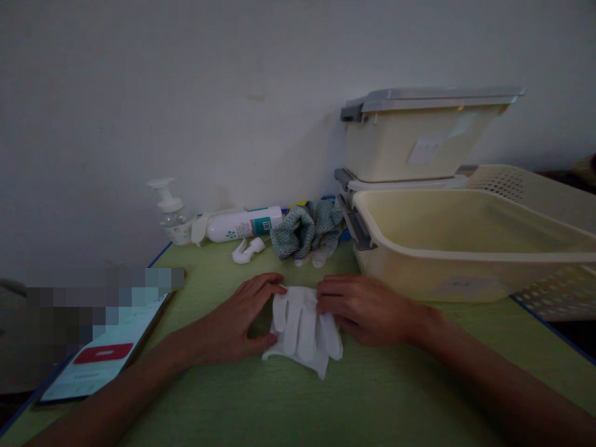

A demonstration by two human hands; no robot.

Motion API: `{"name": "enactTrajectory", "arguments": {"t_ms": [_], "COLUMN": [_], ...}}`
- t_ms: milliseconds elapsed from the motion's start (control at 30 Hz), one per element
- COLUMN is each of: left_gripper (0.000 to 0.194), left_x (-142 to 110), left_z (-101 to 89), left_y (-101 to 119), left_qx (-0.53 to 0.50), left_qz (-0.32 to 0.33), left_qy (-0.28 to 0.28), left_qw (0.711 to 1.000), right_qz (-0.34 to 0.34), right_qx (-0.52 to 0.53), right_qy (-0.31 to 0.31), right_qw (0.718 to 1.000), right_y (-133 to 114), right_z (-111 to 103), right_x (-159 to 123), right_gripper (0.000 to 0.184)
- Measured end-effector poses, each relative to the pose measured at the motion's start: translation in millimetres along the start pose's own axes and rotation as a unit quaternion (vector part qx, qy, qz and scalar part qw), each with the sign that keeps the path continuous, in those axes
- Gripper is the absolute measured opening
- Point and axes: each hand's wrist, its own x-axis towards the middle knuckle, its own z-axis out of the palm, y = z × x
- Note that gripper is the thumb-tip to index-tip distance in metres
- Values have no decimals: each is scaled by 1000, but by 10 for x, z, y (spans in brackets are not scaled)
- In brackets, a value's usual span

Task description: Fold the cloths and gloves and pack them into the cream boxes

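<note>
A white glove (305,329) lies folded on the green tabletop, its fingers pointing toward me. Along its left edge, my left hand (242,320) rests with thumb and fingers apart; the index fingertip touches the upper left corner and the thumb touches lower down. My right hand (367,307) has curled fingers pinching the glove's upper right side, and its fingertips are partly hidden.
Behind the hands are a white spray bottle (244,225), its loose white nozzle (248,250), a pump bottle (174,214) and a crumpled green-grey cloth (307,230). An open cream bin (419,273) and lidded box (419,143) stand right. A tablet (105,354) lies left.
</note>
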Motion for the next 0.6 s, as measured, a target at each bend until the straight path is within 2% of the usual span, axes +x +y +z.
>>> {"name": "enactTrajectory", "arguments": {"t_ms": [100,233,367,600], "left_gripper": [51,48,41,52], "left_x": [-2,6,5,-8], "left_z": [5,22,45,20], "left_y": [-13,-45,-44,30], "left_qx": [16,38,16,29], "left_qz": [12,60,110,62], "left_qy": [11,38,48,13], "left_qw": [1000,997,993,998], "right_qz": [27,63,68,52], "right_qx": [13,29,52,73], "right_qy": [7,16,4,-3], "right_qw": [1000,997,996,996], "right_y": [-12,-26,-31,-14], "right_z": [9,45,56,45], "right_x": [11,24,32,20], "right_gripper": [15,14,14,17]}}
